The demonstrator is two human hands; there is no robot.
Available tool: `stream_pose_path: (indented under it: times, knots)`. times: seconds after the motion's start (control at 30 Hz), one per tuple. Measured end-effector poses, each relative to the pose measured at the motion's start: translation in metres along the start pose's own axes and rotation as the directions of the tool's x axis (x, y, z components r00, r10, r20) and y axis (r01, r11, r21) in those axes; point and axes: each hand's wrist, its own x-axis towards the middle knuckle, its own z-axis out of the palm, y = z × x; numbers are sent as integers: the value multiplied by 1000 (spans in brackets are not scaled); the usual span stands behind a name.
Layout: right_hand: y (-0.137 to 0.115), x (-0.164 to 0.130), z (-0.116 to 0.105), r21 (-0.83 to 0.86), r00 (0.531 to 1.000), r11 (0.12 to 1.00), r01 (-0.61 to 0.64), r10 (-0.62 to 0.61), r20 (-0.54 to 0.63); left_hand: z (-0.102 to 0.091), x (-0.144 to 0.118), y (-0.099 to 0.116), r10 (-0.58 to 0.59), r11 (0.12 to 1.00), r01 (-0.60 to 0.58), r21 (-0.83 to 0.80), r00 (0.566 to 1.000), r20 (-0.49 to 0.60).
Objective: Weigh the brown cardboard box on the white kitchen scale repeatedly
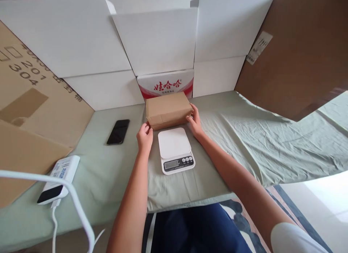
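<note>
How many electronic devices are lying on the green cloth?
3. A white digital kitchen scale sits between the hands, a black smartphone lies left of the brown cardboard box, and a white power bank rests near the left edge. Others may be hidden.

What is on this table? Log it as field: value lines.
left hand: on the near left corner of the brown box
right hand: on the box's right end
scale: white, bare, in front of the box
phone: black, left of the box
power bank: white, cabled, near left
cloth: green, wrinkled
</note>
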Motion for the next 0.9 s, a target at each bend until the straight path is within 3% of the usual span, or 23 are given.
stream_pose_path:
  times: [0.17,0.33,0.47,0.67,0.9]
  knots:
    - [5,0,-7,3,998,998,-64,64,-18,-5,4,-8,-16,1000,16,-13,1000,2]
    - [12,8,-37,-60,943,996,-73,50,-328,-39,17,-12,-100,980,58,-192,971,-218]
    - [23,15,-57,-36,902,993,-115,89,-423,-57,20,-14,-163,963,81,-257,934,-317]
    - [19,11,-50,-3,917,990,-141,130,-378,-52,19,-13,-184,956,103,-274,940,-288]
    - [2,3,-32,-11,982,986,-164,162,-100,-25,10,-7,-180,947,139,-289,977,-119]
